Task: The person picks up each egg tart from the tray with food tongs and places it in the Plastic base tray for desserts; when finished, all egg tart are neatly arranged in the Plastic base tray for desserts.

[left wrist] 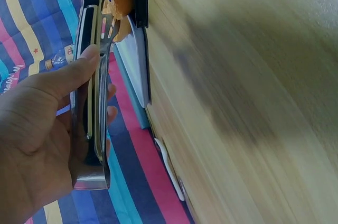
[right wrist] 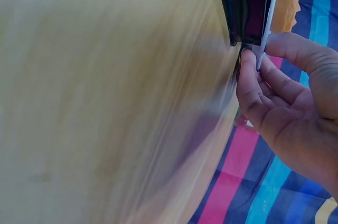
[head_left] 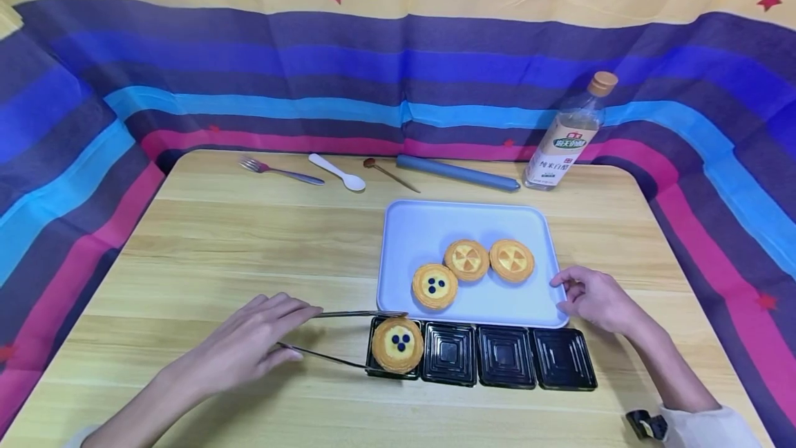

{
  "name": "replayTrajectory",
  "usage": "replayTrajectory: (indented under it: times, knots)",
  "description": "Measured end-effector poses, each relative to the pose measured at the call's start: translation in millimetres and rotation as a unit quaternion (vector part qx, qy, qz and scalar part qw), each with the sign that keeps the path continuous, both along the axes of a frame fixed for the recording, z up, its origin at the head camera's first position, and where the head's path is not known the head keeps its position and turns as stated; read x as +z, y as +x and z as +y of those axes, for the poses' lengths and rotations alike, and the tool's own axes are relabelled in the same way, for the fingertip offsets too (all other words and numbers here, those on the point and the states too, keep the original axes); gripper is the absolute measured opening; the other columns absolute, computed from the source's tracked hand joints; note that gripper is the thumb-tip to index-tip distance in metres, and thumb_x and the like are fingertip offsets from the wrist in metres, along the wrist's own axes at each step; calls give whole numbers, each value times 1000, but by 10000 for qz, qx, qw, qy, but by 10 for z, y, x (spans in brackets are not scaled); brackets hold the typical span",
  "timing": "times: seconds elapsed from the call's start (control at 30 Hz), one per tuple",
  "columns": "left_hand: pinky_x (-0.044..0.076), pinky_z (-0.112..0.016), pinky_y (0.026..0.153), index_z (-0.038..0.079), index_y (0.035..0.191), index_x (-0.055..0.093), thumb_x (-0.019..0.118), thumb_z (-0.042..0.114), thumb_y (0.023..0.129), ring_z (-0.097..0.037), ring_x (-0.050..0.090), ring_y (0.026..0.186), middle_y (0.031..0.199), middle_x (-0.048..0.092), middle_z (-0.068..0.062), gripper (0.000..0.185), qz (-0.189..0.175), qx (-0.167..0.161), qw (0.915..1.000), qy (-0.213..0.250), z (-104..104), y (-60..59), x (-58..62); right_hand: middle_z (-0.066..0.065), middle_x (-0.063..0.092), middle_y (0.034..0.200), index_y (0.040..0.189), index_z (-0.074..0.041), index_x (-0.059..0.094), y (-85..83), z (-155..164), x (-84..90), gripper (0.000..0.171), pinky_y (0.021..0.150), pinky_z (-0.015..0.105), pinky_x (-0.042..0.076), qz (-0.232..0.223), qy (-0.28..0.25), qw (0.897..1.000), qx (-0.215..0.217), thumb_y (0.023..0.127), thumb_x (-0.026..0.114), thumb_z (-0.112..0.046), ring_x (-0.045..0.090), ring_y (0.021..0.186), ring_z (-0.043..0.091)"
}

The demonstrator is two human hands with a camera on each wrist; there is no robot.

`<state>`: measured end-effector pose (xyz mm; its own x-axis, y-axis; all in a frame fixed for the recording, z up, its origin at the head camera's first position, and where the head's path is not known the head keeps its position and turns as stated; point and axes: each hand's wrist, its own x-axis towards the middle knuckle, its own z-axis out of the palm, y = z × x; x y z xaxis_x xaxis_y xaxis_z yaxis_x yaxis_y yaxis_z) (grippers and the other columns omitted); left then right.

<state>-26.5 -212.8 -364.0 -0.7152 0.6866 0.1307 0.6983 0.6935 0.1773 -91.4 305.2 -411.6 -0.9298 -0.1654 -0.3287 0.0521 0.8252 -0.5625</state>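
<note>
Left hand (head_left: 249, 344) pinches metal tongs (head_left: 338, 337) around a blueberry tart (head_left: 398, 344) in the black tray (head_left: 506, 357); right hand (head_left: 593, 298), fingers curled, grips the white tray (head_left: 423, 227) just behind.

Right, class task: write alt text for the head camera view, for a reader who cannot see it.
A person's left hand grips metal tongs around a round yellow tart with blueberries sitting in the leftmost of four black plastic cups. The right hand holds the corner of a pale blue tray bearing three more tarts on a wooden table.
</note>
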Motion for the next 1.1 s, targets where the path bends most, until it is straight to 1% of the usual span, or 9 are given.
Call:
replayTrajectory:
  times: [0.2, 0.33, 0.53, 0.7, 0.87, 0.97, 1.1]
  knots:
    - [51, -43, 84, 12, 127, 58, 79, 34, 70, -17, 60, 105, 116, 65, 0, 65, -345, 109, 9993, -118, 10, 23, 31, 5, 59, 80, 108, 0, 61, -8, 0, -14, 36, 56, 22, 44, -14, 21, 10000, -27, 74, 72, -2, 53, 73, 17]
    - [51, -45, 86, 12, 129, 57, 79, 35, 69, -19, 59, 107, 118, 64, -1, 68, -436, 144, 9988, -171, 18, 30, 66, 5, 59, 80, 108, 0, 61, -8, -7, -13, 36, 56, 22, 43, -46, -7, 10000, -54, 74, 72, -2, 53, 73, 17]
    - [49, -46, 90, 10, 130, 56, 79, 36, 71, -20, 58, 110, 120, 63, -2, 69, -550, 209, 9980, -218, 34, 16, 150, 6, 59, 80, 109, 1, 60, -5, 0, 6, 36, 55, 22, 42, -41, -37, 10000, -13, 75, 73, -3, 52, 72, 16]
    - [49, -45, 92, 10, 131, 55, 78, 38, 71, -18, 57, 113, 122, 62, 0, 70, -502, 179, 9985, -155, 48, -17, 201, 5, 59, 79, 108, 1, 61, -5, 4, -4, 36, 55, 22, 42, 49, -10, 10000, 33, 74, 73, -3, 53, 71, 16]
    - [48, -44, 95, 11, 133, 54, 76, 41, 73, -18, 56, 115, 124, 61, 0, 70, -361, 190, 9991, -135, 93, -57, 207, 5, 59, 79, 108, 1, 61, 6, 3, -12, 37, 55, 22, 42, 73, -21, 10000, 18, 74, 74, -3, 53, 71, 15]
    - [48, -44, 95, 11, 133, 54, 75, 41, 75, -18, 56, 116, 125, 61, 0, 69, -417, 278, 9987, -91, 138, -82, 205, 5, 59, 79, 108, 1, 61, 9, -4, -12, 37, 55, 22, 42, 62, -31, 10000, 1, 73, 74, -3, 53, 71, 15]
    - [47, -44, 96, 12, 135, 52, 75, 39, 78, -16, 56, 117, 127, 60, 0, 68, -588, 414, 9974, 64, 207, -128, 201, 5, 59, 78, 107, 1, 61, 11, -7, -13, 37, 55, 22, 42, 72, -35, 10000, 10, 73, 74, -3, 52, 71, 16]
